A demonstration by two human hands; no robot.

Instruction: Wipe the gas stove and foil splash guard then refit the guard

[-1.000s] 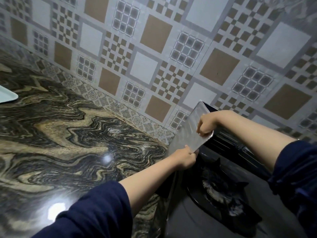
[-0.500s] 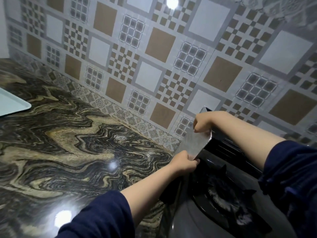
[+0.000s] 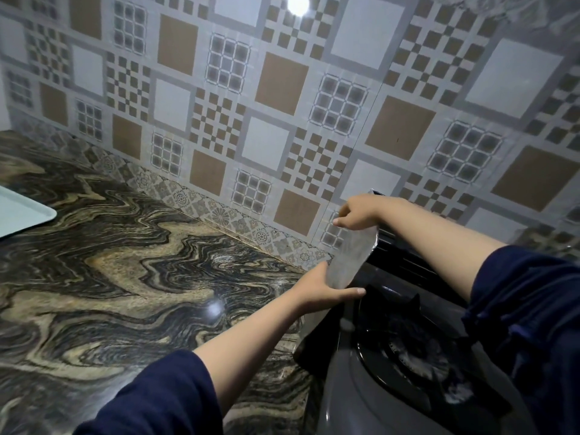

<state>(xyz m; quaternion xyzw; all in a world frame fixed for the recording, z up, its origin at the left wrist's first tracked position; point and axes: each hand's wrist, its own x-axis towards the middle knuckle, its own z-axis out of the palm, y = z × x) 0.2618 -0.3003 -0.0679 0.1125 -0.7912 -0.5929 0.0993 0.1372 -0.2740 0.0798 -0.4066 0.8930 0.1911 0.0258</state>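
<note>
Swirled marble counter (image 3: pixel 125 277) under patterned tiles (image 3: pixel 282 89); left hand (image 3: pixel 326 287) and right hand (image 3: pixel 357 213) grip foil guard (image 3: pixel 350 255).

Silver foil splash guard panel (image 3: pixel 348 259) stands at left edge of dark grey gas stove (image 3: pixel 361 387), btwn stove and swirl-pattern marble countertop (image 3: pixel 125 277). Left hand (image 3: pixel 323 288) grips its near lower edge, right hand (image 3: pixel 357 213) its top. Patterned tile wall (image 3: pixel 282 89) behind. Pale flat tray (image 3: pixel 22 211) far left on counter.
</note>
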